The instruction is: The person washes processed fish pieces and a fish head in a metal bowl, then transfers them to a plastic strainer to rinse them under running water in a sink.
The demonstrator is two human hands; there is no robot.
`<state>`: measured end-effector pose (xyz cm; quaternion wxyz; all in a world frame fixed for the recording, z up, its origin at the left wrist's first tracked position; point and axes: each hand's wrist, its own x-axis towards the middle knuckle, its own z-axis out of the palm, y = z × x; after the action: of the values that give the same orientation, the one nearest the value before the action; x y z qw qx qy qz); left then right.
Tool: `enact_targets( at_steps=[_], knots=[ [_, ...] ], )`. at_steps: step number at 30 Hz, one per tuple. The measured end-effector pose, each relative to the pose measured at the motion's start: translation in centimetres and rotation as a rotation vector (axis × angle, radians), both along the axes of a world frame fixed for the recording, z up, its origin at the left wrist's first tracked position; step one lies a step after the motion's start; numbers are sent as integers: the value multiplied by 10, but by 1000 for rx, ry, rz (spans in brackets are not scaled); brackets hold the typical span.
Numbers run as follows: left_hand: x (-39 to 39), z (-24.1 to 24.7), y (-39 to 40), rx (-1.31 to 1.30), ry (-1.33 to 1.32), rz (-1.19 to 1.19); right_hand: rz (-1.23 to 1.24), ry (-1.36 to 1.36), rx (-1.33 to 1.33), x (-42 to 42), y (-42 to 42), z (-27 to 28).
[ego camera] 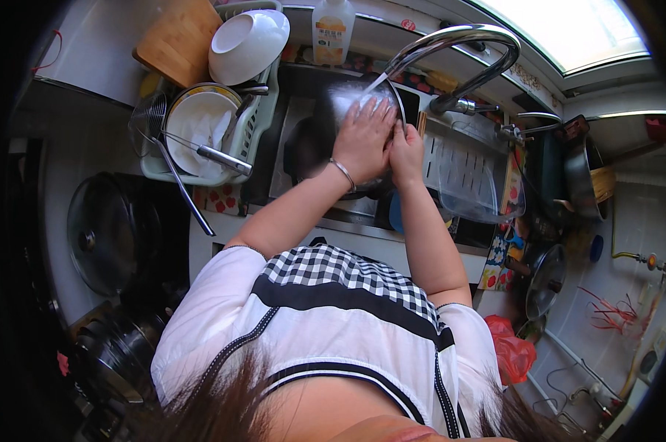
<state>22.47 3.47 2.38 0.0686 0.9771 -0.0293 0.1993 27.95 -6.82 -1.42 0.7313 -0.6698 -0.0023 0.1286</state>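
Water runs from the curved chrome faucet [460,33] onto a round, shiny metal-rimmed pan or lid [347,94] in the sink [280,182]; the picture does not settle which it is. My left hand [366,135], with a bracelet at the wrist, lies flat on its wet surface, fingers extended. At the piece's right edge, my right hand [407,154] grips the rim, its fingertips partly hidden. The two hands touch or nearly touch. A dark round shape shows in the basin left of my left hand. Below the hands, the sink's lower part is partly hidden by my forearms.
Left of the sink, a pale green dish rack [264,119] holds a white bowl [255,47], plates [186,132], a wooden cutting board [178,38] and a whisk [222,160]. A detergent bottle [333,33] stands behind. A clear plastic container [468,188] rests over the right side.
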Motion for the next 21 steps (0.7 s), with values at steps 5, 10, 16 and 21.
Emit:
enact_targets(
  at_steps=[5, 10, 16, 21],
  knots=[
    [21, 16, 10, -193, -64, -136, -8, -66, -45, 6, -17, 17],
    [92, -35, 84, -420, 306, -58, 91, -71, -49, 1, -33, 27],
    [94, -99, 144, -1234, 487, 252, -34, 90, 154, -9, -44, 22],
    [30, -180, 107, -1334, 319, 698, -163, 155, 280, -1, -48, 16]
  ],
)
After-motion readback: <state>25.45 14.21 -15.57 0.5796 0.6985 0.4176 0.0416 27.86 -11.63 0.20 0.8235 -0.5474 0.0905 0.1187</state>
